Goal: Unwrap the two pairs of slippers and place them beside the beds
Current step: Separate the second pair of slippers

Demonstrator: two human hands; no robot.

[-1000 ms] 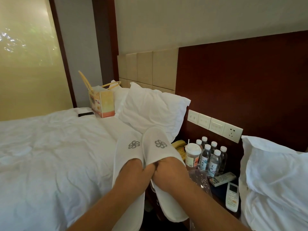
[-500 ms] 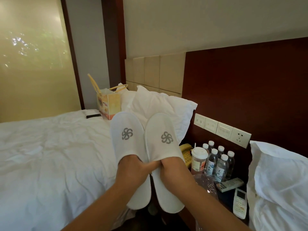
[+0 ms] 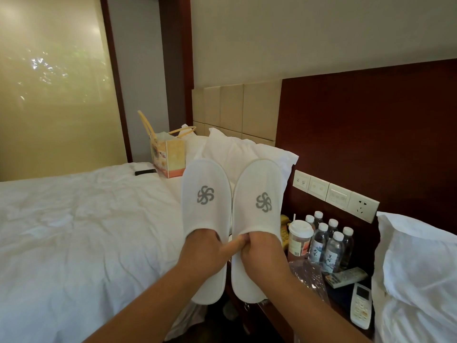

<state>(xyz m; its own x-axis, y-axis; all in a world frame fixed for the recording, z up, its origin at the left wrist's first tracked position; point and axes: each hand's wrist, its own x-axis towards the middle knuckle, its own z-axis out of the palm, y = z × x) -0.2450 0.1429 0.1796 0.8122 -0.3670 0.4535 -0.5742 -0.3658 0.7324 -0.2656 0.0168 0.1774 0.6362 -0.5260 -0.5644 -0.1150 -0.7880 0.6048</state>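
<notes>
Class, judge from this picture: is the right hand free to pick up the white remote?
Probably not yet: the right hand holds the right slipper, fingers tucked inside. The white remote lies uncovered off to its right, so the way looks open once the slipper is set down.

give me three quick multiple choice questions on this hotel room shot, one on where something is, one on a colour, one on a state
1. Where is the yellow bag?
A) on the bed beside the pillow
B) on the nightstand
C) on the floor

2. What colour is the logo on the left slipper and the right slipper?
A) red
B) grey
C) blue

3. What state are they in?
A) sealed in plastic
B) unwrapped, over the left hand and right hand
C) lying on the floor

Answers:
1 A, it stands on the sheet next to the pillow.
2 B, both pinwheel marks are grey.
3 B, each covers a hand's fingers and no wrap shows on them.
</notes>
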